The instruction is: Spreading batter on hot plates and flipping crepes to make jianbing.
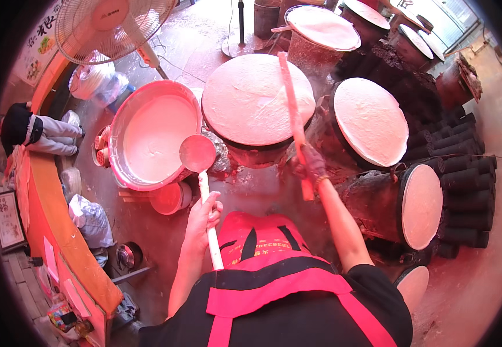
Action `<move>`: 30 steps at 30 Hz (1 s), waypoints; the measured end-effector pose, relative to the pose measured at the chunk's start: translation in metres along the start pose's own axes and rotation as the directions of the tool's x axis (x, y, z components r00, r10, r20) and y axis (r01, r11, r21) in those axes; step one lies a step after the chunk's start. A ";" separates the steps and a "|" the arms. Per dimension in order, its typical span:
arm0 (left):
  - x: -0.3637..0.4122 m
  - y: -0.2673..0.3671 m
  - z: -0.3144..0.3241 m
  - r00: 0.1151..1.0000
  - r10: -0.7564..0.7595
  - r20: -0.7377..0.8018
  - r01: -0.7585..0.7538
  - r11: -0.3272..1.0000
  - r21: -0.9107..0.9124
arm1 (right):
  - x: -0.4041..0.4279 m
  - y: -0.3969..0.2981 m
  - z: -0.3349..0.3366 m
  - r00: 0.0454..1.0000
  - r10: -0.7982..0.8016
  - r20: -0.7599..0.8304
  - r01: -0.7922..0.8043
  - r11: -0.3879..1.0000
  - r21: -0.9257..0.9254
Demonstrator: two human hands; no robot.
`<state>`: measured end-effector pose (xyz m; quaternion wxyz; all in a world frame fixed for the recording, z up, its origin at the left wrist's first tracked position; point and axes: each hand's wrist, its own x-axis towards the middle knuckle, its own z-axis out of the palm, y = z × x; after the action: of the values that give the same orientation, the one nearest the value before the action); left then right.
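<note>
My left hand [205,211] grips the pale handle of a ladle [197,152]. The ladle's round bowl hangs over the near right rim of a large basin [157,134] of pale batter. In my gloved right hand [310,165] is a long flat wooden spreader [291,102]. It reaches across the right part of a round griddle [255,149] straight ahead of me. A thin layer of batter [246,99] covers that griddle's top, with a thicker ridge near the spreader.
Several more batter-covered griddles stand around, the closest a tilted-looking one [370,121] and another [422,206] at right. Black cylindrical briquettes [468,195] are stacked beyond them. A standing fan [112,26], an orange counter [66,225] and a person [38,130] are at left. A bucket [172,198] sits below the basin.
</note>
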<state>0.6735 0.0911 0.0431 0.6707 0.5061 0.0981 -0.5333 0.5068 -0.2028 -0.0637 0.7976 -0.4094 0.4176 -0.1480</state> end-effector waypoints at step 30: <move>0.175 0.046 0.055 0.997 0.036 0.075 -0.059 0.941 0.333 | -0.056 0.051 0.065 0.912 -0.101 -0.397 0.107 0.994 -0.007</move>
<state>0.7607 -0.0639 -0.0218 0.5905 0.5965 -0.0288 -0.5428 0.5187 -0.1040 -0.0517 0.6904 -0.3865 0.5472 -0.2732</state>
